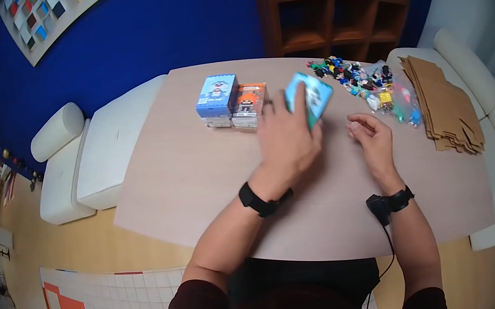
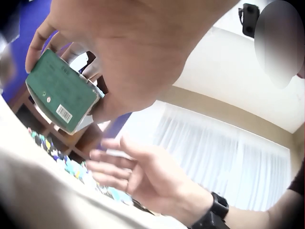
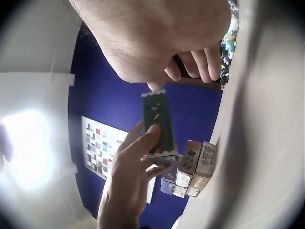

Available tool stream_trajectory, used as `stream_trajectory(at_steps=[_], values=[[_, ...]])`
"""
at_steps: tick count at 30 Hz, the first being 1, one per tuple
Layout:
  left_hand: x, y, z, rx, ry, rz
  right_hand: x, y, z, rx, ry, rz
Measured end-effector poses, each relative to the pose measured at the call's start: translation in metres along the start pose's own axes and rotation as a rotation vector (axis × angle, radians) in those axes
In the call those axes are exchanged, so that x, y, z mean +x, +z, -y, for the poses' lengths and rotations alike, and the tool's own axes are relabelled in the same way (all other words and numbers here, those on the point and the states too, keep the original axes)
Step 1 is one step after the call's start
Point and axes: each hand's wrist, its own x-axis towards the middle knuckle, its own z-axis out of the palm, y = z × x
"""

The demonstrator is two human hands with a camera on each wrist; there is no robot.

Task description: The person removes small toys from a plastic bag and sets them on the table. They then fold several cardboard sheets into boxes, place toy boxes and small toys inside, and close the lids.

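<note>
Blue wall (image 1: 175,23) stood behind a white padded sofa (image 1: 110,144) and a matte, pale table (image 1: 179,172) with a gently curved edge. On the table, a glossy blue box (image 1: 217,98) and an orange box (image 1: 249,104) sat side by side, both square-cornered. They stood close enough to the person's left hand (image 1: 287,138) that a low sideways sweep of the knuckles could have knocked them askew.

That hand clamped a teal box (image 1: 310,99) between thumb and fingers, tilted and raised above the table. Its smooth printed card might have slipped if the grip loosened, or dented if the fingers squeezed too hard. The green face (image 2: 64,93) carried a barcode and looked flat, with pale edging.

The right hand (image 1: 374,137) was apart from the box and held nothing, its fingers loosely bent and near one another. Beyond it lay small, lumpy, many-coloured figures (image 1: 345,74), which a careless forearm might have scattered, and a crinkly clear bag (image 1: 403,97). At the far right, flattened brown cardboard (image 1: 443,101) lay in an uneven stack with ragged ends; a snagged sleeve could have made it slide.
</note>
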Motion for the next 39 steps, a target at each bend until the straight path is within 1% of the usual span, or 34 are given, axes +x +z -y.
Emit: stream_trajectory(at_steps=[3, 6, 9, 12, 15, 18, 21, 24, 26, 27, 30, 32, 33, 35, 36, 38, 39], values=[[0.016, -0.014, 0.031, 0.152, -0.062, -0.157, 0.0, -0.001, -0.014, -0.105, 0.046, 0.056], [0.028, -0.021, 0.05, 0.294, -0.073, -0.201, -0.005, 0.007, -0.012, -0.193, 0.038, 0.108], [0.036, -0.012, 0.062, 0.377, -0.06, -0.191, -0.01, 0.014, -0.013, -0.229, 0.046, 0.145], [0.041, -0.001, 0.071, 0.439, -0.102, -0.101, -0.013, 0.016, -0.011, -0.229, 0.022, 0.178], [0.042, 0.007, 0.072, 0.406, -0.173, 0.002, -0.013, 0.016, -0.008, -0.259, 0.012, 0.19], [0.031, 0.017, 0.08, 0.436, -0.109, -0.096, -0.013, 0.018, -0.003, -0.282, 0.034, 0.201], [0.027, -0.008, 0.085, 0.417, -0.058, -0.31, -0.011, 0.015, -0.014, -0.234, 0.047, 0.241], [0.035, -0.035, 0.135, 0.336, -0.253, -0.265, -0.013, 0.021, -0.006, -0.246, 0.008, 0.284], [0.04, -0.04, 0.184, -0.041, -0.465, -0.05, -0.016, 0.037, 0.011, -0.371, -0.076, 0.356], [0.04, -0.038, 0.2, -0.233, -0.566, 0.058, -0.018, 0.049, 0.017, -0.434, -0.119, 0.392], [0.031, -0.029, 0.211, -0.433, -0.685, 0.203, -0.004, 0.095, 0.028, -0.471, -0.389, 0.449], [0.032, -0.034, 0.202, -0.617, -0.728, 0.259, 0.007, 0.129, 0.038, -0.353, -0.347, 0.435], [0.034, -0.033, 0.196, -0.714, -0.747, 0.29, 0.013, 0.146, 0.038, -0.339, -0.351, 0.395], [0.034, -0.022, 0.202, -0.717, -0.713, 0.286, 0.026, 0.175, 0.025, -0.319, -0.364, 0.314], [0.036, -0.017, 0.207, -0.719, -0.695, 0.285, 0.027, 0.184, 0.021, -0.306, -0.339, 0.31], [0.039, -0.01, 0.21, -0.739, -0.708, 0.262, 0.03, 0.195, 0.014, -0.28, -0.289, 0.294], [0.042, -0.005, 0.211, -0.749, -0.717, 0.252, 0.034, 0.197, 0.011, -0.293, -0.292, 0.266]])
